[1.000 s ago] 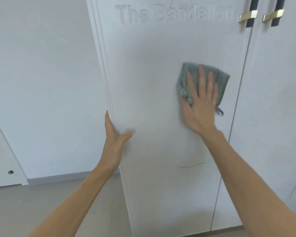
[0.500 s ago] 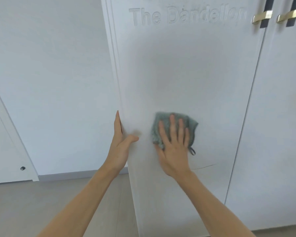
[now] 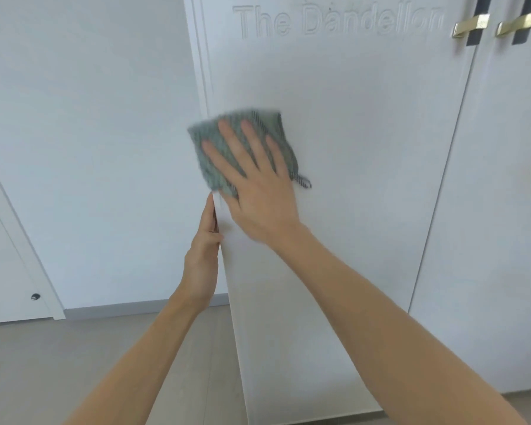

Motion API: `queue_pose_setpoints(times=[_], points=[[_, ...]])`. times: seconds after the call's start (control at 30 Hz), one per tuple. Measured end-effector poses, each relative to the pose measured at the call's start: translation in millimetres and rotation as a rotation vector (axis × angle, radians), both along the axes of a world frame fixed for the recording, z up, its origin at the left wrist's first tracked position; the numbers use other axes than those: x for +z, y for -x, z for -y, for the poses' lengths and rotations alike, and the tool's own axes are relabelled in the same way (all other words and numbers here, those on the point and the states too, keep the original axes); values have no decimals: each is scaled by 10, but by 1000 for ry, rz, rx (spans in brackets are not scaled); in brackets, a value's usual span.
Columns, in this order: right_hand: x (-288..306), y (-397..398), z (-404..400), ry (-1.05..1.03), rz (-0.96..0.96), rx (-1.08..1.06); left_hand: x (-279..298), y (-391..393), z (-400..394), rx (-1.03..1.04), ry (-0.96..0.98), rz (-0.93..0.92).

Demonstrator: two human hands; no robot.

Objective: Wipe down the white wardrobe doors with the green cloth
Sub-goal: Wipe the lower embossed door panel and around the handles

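Note:
The white wardrobe door (image 3: 365,124) fills the middle of the view, with raised lettering near its top. My right hand (image 3: 255,173) lies flat with straight, spread fingers on the green cloth (image 3: 210,142) and presses it against the door near its left edge. A small loop of the cloth sticks out to the right of the hand. My left hand (image 3: 204,253) holds the door's left edge just below the cloth, its fingers reaching behind the edge. A second white door (image 3: 500,179) stands to the right.
Two gold-and-black handles (image 3: 472,24) sit at the top right where the doors meet. A white wall (image 3: 89,133) lies to the left, with a white door frame and a small dark stopper (image 3: 35,296) low down. Beige floor (image 3: 74,357) runs below.
My right hand has swept the cloth from the right part of the door down and left, then up to the left edge. My left hand has stayed on the edge.

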State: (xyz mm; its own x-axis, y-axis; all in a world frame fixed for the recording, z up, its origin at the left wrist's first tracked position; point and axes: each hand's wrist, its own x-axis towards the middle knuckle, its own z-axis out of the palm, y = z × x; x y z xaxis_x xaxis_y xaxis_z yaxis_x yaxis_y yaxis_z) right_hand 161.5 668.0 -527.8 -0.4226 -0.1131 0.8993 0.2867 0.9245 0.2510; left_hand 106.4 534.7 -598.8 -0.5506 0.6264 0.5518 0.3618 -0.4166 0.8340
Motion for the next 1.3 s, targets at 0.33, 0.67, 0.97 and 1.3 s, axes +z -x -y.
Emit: queue_pose_setpoints(times=[0.33,0.67,0.97,1.3], points=[[-1950,-396,-259,8,334,15,-184,-45,55,31,35,-11],[-120,57,66,155,-92,-6,-362,17,-38,59,-143,148],[-2866,-320,-42,168,295,-58,-503,-47,-55,154,-73,73],[-1710,-131,92,360,58,22,-866,-129,-41,270,-21,114]])
